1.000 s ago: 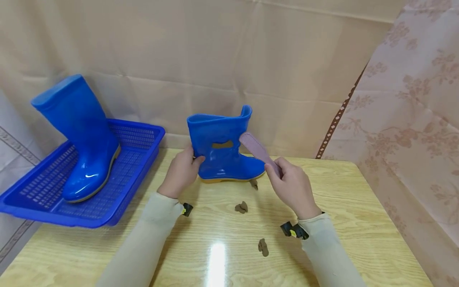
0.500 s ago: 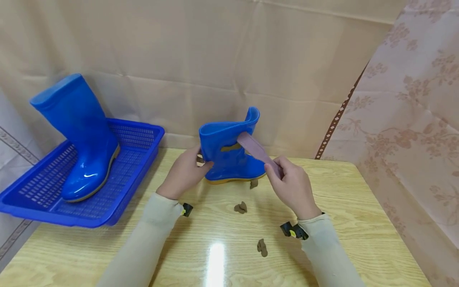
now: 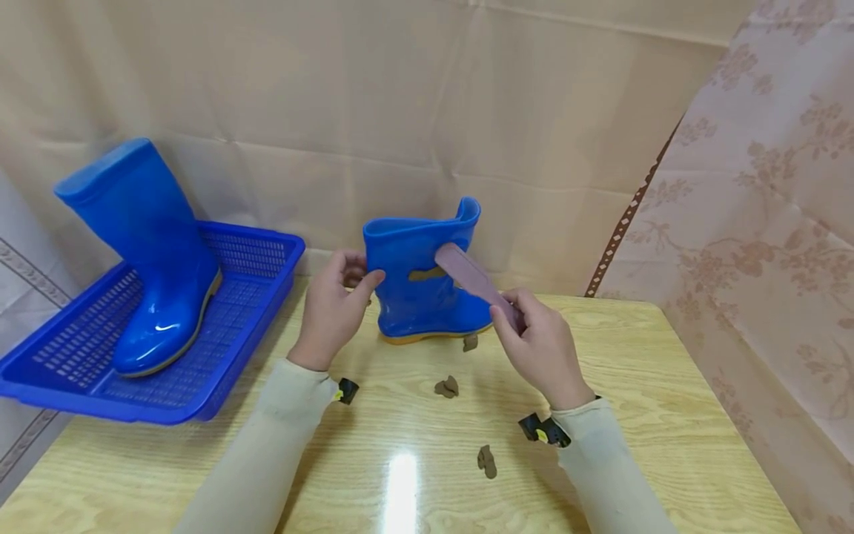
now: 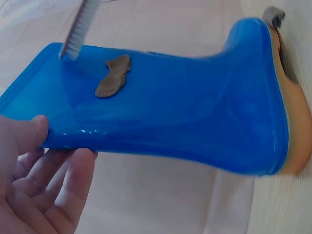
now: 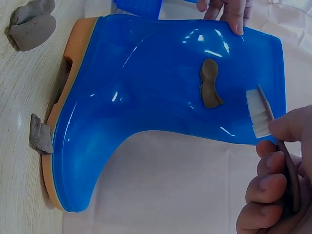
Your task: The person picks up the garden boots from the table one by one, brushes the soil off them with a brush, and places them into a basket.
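Observation:
A blue rain boot (image 3: 420,308) with a tan sole stands upright on the table, toe to the right. My left hand (image 3: 330,311) holds the back edge of its shaft, thumb on the near side and fingers at the rear edge. A brown, clay-like smear (image 5: 210,85) sticks to the shaft. My right hand (image 3: 543,348) grips a pinkish-purple brush (image 3: 470,274) by its handle. Its white bristles (image 5: 258,114) face the upper shaft beside the smear; whether they touch is hard to tell.
At the left, a blue plastic basket (image 3: 256,326) holds a second blue boot (image 3: 163,252), tilted. Several brown lumps, including one mid-table (image 3: 447,386) and one nearer the front (image 3: 487,461), lie on the wooden table (image 3: 667,415). A beige curtain (image 3: 320,111) hangs behind.
The boot has shifted right and turned slightly. My left hand has moved higher up its rear edge. The brush has slid a little left over the shaft.

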`<state>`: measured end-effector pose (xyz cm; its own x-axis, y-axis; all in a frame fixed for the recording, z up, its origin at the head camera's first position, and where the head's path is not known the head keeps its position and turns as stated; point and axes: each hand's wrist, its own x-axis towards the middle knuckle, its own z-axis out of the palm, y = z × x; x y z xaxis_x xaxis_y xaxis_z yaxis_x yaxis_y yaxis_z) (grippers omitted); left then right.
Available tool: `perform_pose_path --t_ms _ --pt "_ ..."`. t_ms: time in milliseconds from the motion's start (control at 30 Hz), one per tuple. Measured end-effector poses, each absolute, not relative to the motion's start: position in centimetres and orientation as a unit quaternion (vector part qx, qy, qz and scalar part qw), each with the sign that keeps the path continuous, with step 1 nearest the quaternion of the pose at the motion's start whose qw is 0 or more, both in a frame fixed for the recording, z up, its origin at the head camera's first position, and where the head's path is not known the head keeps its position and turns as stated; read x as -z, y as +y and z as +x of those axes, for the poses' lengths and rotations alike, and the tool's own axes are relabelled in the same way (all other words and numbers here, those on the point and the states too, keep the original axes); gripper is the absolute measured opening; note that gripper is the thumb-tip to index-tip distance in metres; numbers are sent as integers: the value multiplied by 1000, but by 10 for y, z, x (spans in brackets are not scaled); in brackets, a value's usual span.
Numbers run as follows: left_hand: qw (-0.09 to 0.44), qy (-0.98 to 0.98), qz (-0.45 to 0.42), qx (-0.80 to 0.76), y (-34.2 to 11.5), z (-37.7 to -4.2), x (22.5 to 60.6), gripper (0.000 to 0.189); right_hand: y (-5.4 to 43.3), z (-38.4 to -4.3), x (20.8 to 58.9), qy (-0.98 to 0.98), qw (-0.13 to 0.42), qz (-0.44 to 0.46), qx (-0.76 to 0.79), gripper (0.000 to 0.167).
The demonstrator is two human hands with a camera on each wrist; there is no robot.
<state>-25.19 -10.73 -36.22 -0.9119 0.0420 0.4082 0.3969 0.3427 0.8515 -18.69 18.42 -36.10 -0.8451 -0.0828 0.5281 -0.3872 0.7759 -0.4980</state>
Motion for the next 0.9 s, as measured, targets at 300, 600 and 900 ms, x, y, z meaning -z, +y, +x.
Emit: perform_pose_path --t_ms 300,600,900 --pt "135 -785 -147 586 -100 -248 363 32 183 -188 362 -913 240 139 -299 30" --pt "173 -813 -118 543 -103 -251 360 36 184 -191 362 -909 256 168 -281 36" --pt "157 -816 -177 528 -104 -248 360 30 183 -192 364 -902 290 187 -259 38"
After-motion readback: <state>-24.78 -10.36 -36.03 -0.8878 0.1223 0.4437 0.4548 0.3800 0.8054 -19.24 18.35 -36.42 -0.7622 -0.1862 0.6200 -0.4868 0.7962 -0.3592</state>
